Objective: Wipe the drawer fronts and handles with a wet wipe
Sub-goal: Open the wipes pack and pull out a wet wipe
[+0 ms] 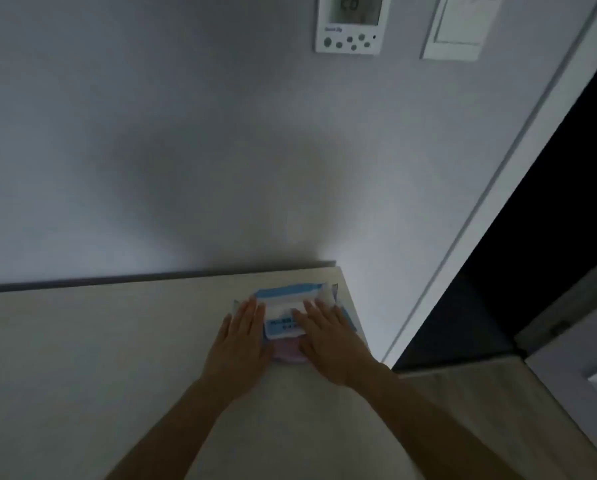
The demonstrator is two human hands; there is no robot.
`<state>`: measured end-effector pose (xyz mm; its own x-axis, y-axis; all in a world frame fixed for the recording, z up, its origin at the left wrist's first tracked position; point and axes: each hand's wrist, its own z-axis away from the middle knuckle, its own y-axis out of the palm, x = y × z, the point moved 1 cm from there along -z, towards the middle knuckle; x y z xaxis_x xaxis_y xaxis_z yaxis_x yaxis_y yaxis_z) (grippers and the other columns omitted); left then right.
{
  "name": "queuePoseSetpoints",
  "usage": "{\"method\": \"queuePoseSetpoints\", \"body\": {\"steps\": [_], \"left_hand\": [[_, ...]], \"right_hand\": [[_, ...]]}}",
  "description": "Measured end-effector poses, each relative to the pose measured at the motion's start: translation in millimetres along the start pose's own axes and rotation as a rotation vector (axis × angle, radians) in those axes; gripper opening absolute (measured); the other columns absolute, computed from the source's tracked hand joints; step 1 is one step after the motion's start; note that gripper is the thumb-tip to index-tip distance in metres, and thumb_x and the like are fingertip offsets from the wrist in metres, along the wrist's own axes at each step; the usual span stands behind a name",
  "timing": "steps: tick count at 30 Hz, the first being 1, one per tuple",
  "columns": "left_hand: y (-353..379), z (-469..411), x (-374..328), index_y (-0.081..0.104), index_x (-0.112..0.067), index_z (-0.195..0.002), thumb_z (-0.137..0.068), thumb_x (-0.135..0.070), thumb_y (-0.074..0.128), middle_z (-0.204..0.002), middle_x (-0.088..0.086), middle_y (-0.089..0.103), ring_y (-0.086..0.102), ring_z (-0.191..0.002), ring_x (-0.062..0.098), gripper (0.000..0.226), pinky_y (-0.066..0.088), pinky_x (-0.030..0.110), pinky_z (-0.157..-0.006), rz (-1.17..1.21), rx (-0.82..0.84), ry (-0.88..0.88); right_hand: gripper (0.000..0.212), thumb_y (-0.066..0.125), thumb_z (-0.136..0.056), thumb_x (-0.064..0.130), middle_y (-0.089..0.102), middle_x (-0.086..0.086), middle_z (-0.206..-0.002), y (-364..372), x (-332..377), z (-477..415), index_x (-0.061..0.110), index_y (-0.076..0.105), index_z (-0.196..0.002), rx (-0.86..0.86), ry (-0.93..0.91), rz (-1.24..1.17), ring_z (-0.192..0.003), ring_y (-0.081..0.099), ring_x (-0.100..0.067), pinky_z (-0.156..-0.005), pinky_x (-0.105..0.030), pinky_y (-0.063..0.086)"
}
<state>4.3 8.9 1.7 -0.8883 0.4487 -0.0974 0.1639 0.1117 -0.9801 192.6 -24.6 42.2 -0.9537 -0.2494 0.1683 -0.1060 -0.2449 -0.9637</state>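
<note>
**A:** Which step is this?

**B:** The very start, I'd judge: getting a wipe out. Both hands are on the pack (285, 308), which lies lower centre of the frame, at the far right corner of the counter (82, 358), close to the wall.

**A:** How do the hands sit?

**B:** The left hand (241, 337) lies flat on the pack's left end, fingers (252, 313) straight and together, pressing it down. The right hand (328, 341) covers the right end, with its fingers (310, 311) also straight and close together, their tips on the white flap (281, 310) in the middle. Neither hand curls round anything.

**A:** Is a wipe out yet?

**B:** The picture is dim and soft there, so I can't say whether the flap is lifted or a sheet shows. No loose wipe is visible anywhere.

**A:** And the drawers?

**B:** Out of view. The fronts and handles must be below the counter's near edge, under the bottom of the frame. Nothing suggests any wiping has begun.

**A:** So what does the next move call for?

**B:** The left hand keeps the pack pinned so it doesn't slide or lift. The right peels the flap back and pinches one sheet, drawing it out slowly so the next doesn't trail after it. Then the flap is pressed shut, and the person has to bend or step back to reach the fronts.
</note>
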Motion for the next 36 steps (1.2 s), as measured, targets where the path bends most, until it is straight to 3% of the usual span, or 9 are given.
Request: {"method": "queuePoseSetpoints", "body": {"steps": [2, 5, 8, 11, 21, 23, 26, 31, 36], "left_hand": [[8.8, -4.7, -1.8, 0.064, 0.004, -0.122, -0.105, -0.049, 0.009, -0.126, 0.019, 0.065, 0.064, -0.116, 0.031, 0.078, 0.045, 0.039, -0.091, 0.037, 0.02, -0.034], [20.3, 0.0, -2.0, 0.063, 0.004, -0.124, -0.104, -0.051, 0.002, -0.131, 0.017, 0.063, 0.042, -0.13, 0.025, 0.085, 0.045, 0.041, -0.103, -0.004, -0.021, -0.048], [17.6, 12.9, -1.0, 0.059, 0.003, -0.13, -0.104, -0.051, 0.004, -0.137, 0.016, 0.059, 0.011, -0.151, 0.02, 0.082, 0.016, 0.04, -0.113, -0.07, -0.007, -0.04], [13.4, 38.4, -2.3, 0.046, -0.001, -0.138, -0.103, -0.052, 0.005, -0.14, 0.014, 0.056, -0.006, -0.152, 0.014, 0.074, 0.008, 0.037, -0.114, -0.075, -0.03, -0.025], [11.7, 134.3, -20.9, 0.049, 0.0, -0.137, -0.105, -0.046, 0.013, -0.143, 0.016, 0.052, 0.004, -0.153, 0.016, 0.066, 0.006, 0.039, -0.121, 0.012, -0.173, -0.002], [13.2, 138.0, -27.6, 0.056, -0.001, -0.13, -0.108, -0.036, 0.018, -0.133, 0.018, 0.06, 0.01, -0.152, 0.018, 0.056, 0.011, 0.043, -0.12, -0.03, -0.291, 0.052], [11.0, 145.7, -45.3, 0.074, -0.006, -0.104, -0.108, -0.019, 0.03, -0.114, 0.014, 0.071, 0.049, -0.125, 0.024, 0.046, 0.029, 0.037, -0.114, -0.017, -0.468, 0.22], [14.6, 162.8, -50.3, 0.079, -0.007, -0.097, -0.105, -0.014, 0.033, -0.101, 0.009, 0.075, 0.057, -0.105, 0.019, 0.048, 0.05, 0.033, -0.094, 0.08, -0.441, 0.314], [11.8, 164.6, -50.1, 0.079, -0.006, -0.097, -0.085, -0.013, 0.048, -0.1, 0.008, 0.075, 0.055, -0.105, 0.016, 0.033, 0.045, 0.031, -0.094, 0.181, -0.38, 0.28]], "right_hand": [[0.105, -0.026, -0.073, 0.07, 0.009, -0.013, -0.16, -0.8, -8.7, -10.7, 0.017, 0.018, -0.153, -0.056, 0.001, -0.025, -0.148, 0.003, -0.033, -0.112, -0.043, -0.016], [0.08, -0.008, -0.099, 0.05, 0.056, -0.013, -0.136, 18.1, -18.5, -19.6, 0.017, 0.056, -0.134, -0.099, 0.053, 0.084, -0.13, 0.049, -0.03, -0.116, -0.048, 0.021], [0.06, 0.014, -0.102, 0.046, 0.06, -0.012, -0.131, 39.3, -13.5, -9.2, 0.017, 0.058, -0.13, -0.114, 0.035, 0.065, -0.125, 0.054, -0.028, -0.111, -0.045, 0.018], [0.053, 0.028, -0.096, 0.048, 0.058, -0.013, -0.133, 50.6, -2.0, 11.0, 0.017, 0.047, -0.135, -0.332, 0.008, 0.056, -0.13, 0.043, -0.027, -0.114, -0.043, 0.008], [0.057, 0.007, -0.104, 0.045, 0.061, -0.017, -0.128, 90.0, 38.6, 74.4, 0.013, 0.046, -0.132, -0.433, -0.049, 0.129, -0.125, 0.048, -0.031, -0.111, -0.047, 0.013], [0.049, 0.03, -0.102, 0.045, 0.064, -0.016, -0.124, 82.5, 44.6, 73.1, 0.011, 0.058, -0.124, -0.511, -0.122, 0.197, -0.115, 0.06, -0.034, -0.11, -0.05, 0.027], [0.055, 0.083, -0.065, 0.042, 0.069, -0.008, -0.116, 63.0, 53.8, 69.9, 0.015, 0.072, -0.11, -0.481, -0.281, 0.201, -0.105, 0.067, -0.023, -0.094, -0.035, 0.049], [0.07, 0.096, -0.039, 0.038, 0.072, -0.005, -0.107, 56.6, 56.5, 72.1, 0.015, 0.075, -0.101, -0.343, -0.368, 0.161, -0.096, 0.07, -0.015, -0.072, -0.024, 0.056], [0.067, 0.095, -0.044, 0.037, 0.072, -0.007, -0.107, 55.4, 56.7, 73.9, 0.012, 0.075, -0.103, -0.261, -0.428, 0.23, -0.098, 0.07, -0.018, -0.075, -0.027, 0.057]]}}
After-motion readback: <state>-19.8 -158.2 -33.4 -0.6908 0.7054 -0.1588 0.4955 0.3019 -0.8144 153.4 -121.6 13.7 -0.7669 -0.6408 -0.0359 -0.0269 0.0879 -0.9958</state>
